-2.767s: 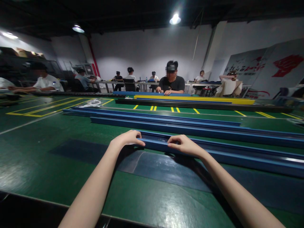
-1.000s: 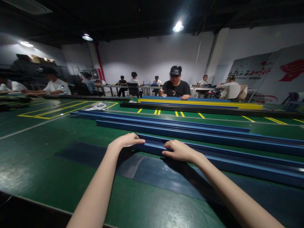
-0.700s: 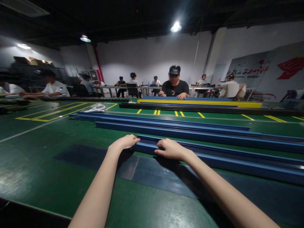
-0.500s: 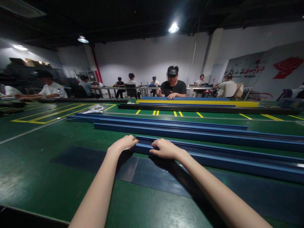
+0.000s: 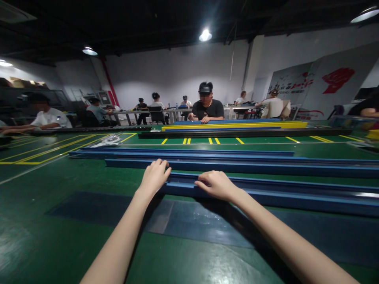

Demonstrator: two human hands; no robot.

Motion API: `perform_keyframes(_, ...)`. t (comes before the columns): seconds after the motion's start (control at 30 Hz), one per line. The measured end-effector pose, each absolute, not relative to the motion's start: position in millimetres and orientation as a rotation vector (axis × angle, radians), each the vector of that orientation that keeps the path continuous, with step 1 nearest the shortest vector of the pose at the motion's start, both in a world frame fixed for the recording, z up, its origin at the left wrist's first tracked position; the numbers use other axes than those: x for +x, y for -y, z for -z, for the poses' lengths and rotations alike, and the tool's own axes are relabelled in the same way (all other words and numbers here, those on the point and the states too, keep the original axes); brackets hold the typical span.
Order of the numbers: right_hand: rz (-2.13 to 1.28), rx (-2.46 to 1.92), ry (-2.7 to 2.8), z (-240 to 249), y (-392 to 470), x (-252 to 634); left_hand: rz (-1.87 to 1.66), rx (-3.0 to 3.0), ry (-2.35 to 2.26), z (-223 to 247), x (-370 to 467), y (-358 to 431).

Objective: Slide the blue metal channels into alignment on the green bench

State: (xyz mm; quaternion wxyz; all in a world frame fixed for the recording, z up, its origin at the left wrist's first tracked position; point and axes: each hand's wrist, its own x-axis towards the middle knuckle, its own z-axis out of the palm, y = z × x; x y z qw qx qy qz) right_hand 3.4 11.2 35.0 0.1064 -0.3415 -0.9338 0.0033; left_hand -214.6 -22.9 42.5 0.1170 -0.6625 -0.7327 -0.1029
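A long blue channel profile (image 5: 284,195) lies across the green table in front of me, its open side up. My left hand (image 5: 154,176) is at its left end, fingers bent over that end and thumb on the channel side. My right hand (image 5: 218,185) grips the near wall a short way to the right, its thumb low on the outside and its fingers curled inward. Whatever may be inside the fingers is hidden. Closer to me, a flat translucent blue strip (image 5: 204,223) lies on the table under my forearms.
More blue profiles (image 5: 177,163) lie parallel just beyond. Farther back are a black profile (image 5: 237,133), a yellow profile (image 5: 237,125) and a clear plastic bag (image 5: 107,140). Across the table a person in black (image 5: 209,108) works; another in white (image 5: 50,117) sits left.
My left hand has turned, its fingers now pointing more forward at the channel's end. The right hand keeps its hold slightly farther from the left. The camera view has swung to the right.
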Motion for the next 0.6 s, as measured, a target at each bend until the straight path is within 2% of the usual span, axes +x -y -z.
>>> perform_keyframes(0.27,0.488,-1.024,2.521,-21.0,-8.9,82.8,0.205,-2.314,1.717,-28.5,-134.5,13.6)
perform_keyframes(0.47,0.564,-1.205,2.356,-10.1,-9.9,131.1,0.207,-2.455,1.556,-25.4,-72.8,4.0)
perform_keyframes(0.6,0.541,-1.343,2.339,-3.6,-15.1,144.4,0.271,-2.416,1.673,-18.8,-43.6,1.3)
